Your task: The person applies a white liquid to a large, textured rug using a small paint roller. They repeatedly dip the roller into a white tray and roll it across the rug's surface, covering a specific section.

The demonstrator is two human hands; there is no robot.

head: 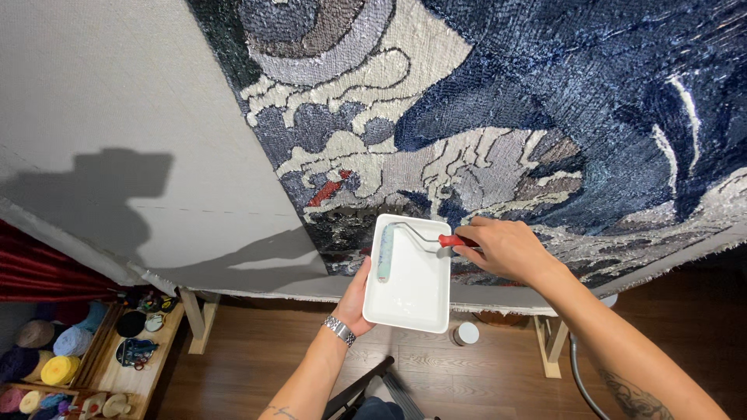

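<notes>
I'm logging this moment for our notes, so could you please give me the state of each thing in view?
Left hand: fingers grip the tray's left edge, holding it up.
Right hand: fingers closed on the roller's red handle.
White tray: held level, a thin glossy film inside.
Paint roller: sleeve resting in the tray.
Tufted rug: stretched upright on its frame.

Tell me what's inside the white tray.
A paint roller lies in the white tray, its red handle gripped by the right hand. A wet glossy film shows near the bottom. The left hand holds the tray's edge. Whatever is under the roller is hidden.
</notes>
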